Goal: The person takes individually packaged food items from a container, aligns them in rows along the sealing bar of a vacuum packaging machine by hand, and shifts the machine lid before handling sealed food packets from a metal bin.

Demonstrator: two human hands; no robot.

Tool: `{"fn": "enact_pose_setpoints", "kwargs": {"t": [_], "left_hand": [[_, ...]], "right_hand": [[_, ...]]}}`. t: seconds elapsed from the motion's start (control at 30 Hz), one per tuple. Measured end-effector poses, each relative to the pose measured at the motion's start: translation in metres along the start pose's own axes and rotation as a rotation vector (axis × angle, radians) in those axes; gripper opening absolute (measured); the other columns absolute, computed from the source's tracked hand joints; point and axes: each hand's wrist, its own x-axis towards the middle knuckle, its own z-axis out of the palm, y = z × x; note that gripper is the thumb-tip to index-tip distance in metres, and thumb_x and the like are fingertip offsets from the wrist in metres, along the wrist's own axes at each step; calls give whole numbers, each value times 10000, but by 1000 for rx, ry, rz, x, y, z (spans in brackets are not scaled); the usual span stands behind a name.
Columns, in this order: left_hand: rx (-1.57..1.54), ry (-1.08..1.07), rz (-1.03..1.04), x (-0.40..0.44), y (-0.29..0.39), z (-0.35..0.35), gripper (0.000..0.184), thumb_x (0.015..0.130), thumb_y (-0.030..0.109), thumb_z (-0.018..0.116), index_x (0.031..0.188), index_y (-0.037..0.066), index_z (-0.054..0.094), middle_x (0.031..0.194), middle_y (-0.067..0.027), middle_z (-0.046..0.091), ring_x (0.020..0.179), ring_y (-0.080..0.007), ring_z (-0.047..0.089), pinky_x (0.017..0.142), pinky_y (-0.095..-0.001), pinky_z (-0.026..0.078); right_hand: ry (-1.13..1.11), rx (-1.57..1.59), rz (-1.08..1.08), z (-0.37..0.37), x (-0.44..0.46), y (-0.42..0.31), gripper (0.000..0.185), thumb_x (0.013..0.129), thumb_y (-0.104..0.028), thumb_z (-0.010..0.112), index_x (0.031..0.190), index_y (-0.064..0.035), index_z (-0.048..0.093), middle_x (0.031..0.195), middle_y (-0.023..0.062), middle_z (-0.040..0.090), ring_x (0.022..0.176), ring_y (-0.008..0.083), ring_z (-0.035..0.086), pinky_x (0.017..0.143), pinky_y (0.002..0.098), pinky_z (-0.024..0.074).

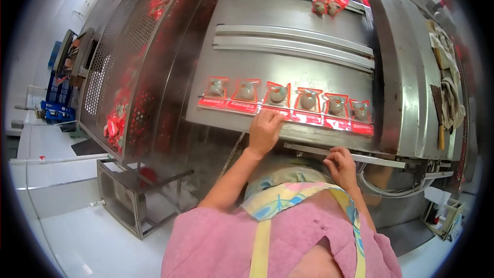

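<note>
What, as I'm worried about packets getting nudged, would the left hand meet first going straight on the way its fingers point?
Likely the third packet from the left, at its red lower edge. The left hand's fingertips look right at it, perhaps already touching.

The lettering on the red pouches [278,93] is too small to read; no other text is legible.

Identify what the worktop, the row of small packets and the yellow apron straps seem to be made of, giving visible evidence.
Worktop: satin metal, probably stainless steel; grey with soft reflections. Packets: glossy plastic film, partly clear, red-edged; contents show through. Straps: matt fabric, perhaps cotton; they lie softly without shine.
</note>
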Motion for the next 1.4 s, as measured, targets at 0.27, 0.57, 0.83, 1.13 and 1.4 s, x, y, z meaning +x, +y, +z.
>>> {"fn": "enact_pose_setpoints", "kwargs": {"t": [0.27, 0.57, 0.83, 1.13, 1.4], "left_hand": [[177, 218, -35, -11, -60, -43, 155, 739, 51, 623, 889, 58, 583, 889, -67, 556, 882, -280, 531, 781, -397, 423], [83, 153, 15, -24, -82, -46, 141, 721, 13, 629, 843, 72, 593, 849, -65, 555, 839, -273, 535, 725, -389, 432], [302, 355, -10, -22, -117, -90, 135, 758, 13, 536, 878, 55, 581, 869, -80, 543, 869, -289, 523, 762, -388, 429], [254, 233, -40, -38, -138, -90, 152, 746, 20, 586, 883, 86, 586, 866, -79, 556, 851, -289, 533, 748, -403, 439], [69, 174, -211, -126, -66, -58, 289, 766, 81, 640, 1042, 17, 583, 1008, -160, 598, 936, -348, 558, 846, -419, 440]], "right_hand": [[-83, 12, -35, 28, -15, -36, 146, 707, -65, 716, 803, -41, 608, 971, 113, 591, 882, 307, 585, 722, 377, 487], [-181, -91, -88, 52, -31, -54, 147, 713, -120, 716, 808, -64, 619, 1008, 103, 599, 937, 297, 581, 750, 384, 495], [-183, -84, -40, 60, -40, -64, 144, 724, -131, 712, 817, -65, 625, 1016, 104, 602, 951, 304, 578, 760, 390, 495], [-202, -72, -27, 60, -51, -67, 130, 740, -144, 702, 814, -62, 632, 1006, 97, 598, 949, 298, 574, 769, 387, 493], [-287, 364, 424, 60, -66, -12, 266, 823, -270, 680, 927, -26, 681, 837, 117, 665, 787, 166, 635, 691, 300, 500]]}}
